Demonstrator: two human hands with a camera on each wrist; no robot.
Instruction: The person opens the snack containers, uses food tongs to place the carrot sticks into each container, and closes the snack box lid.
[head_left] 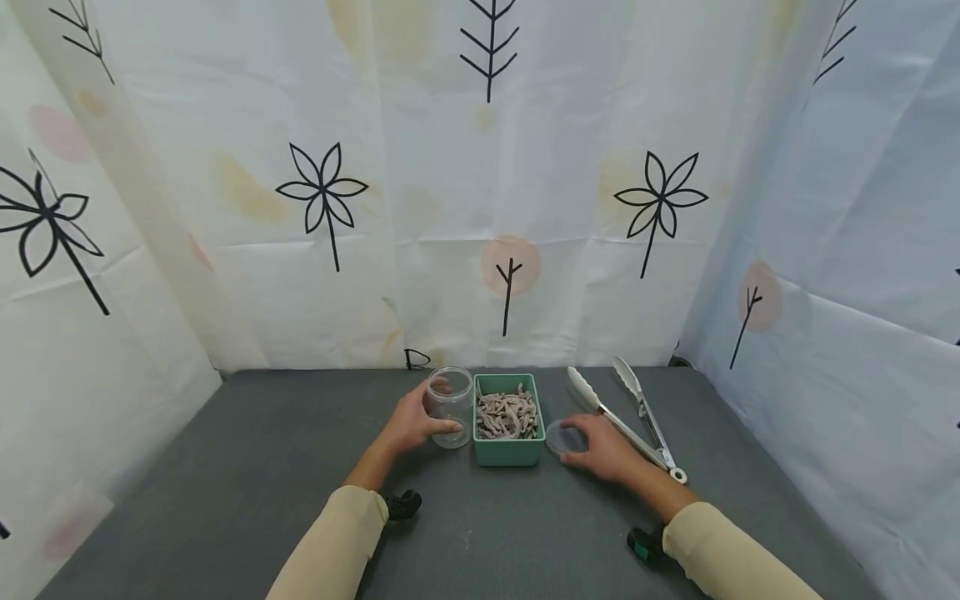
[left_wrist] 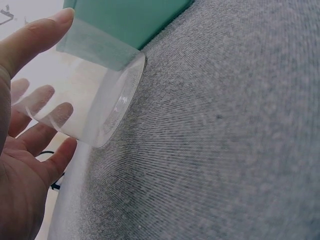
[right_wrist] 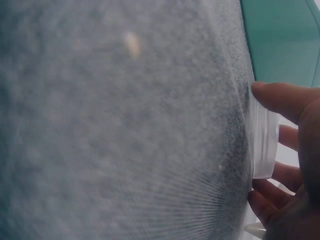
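Observation:
A clear, see-through jar [head_left: 451,417] stands upright and uncapped on the table, left of a green tub [head_left: 507,453]. My left hand [head_left: 414,417] holds it from the left, thumb across the near side and fingers around the far side. In the left wrist view, the fingers show through the wall of the jar [left_wrist: 107,100]. Right of the tub, a clear round lid [head_left: 557,438] lies flat on the table. My right hand [head_left: 600,447] grips its edge, thumb near and fingers far. Several greyish, worm-like pieces [head_left: 508,413] fill the tub.
Metal tongs [head_left: 654,429] with pale tips lie spread on the table beyond my right hand. The dark grey table [head_left: 300,467] ends at a patterned white curtain [head_left: 420,208] at the back and sides.

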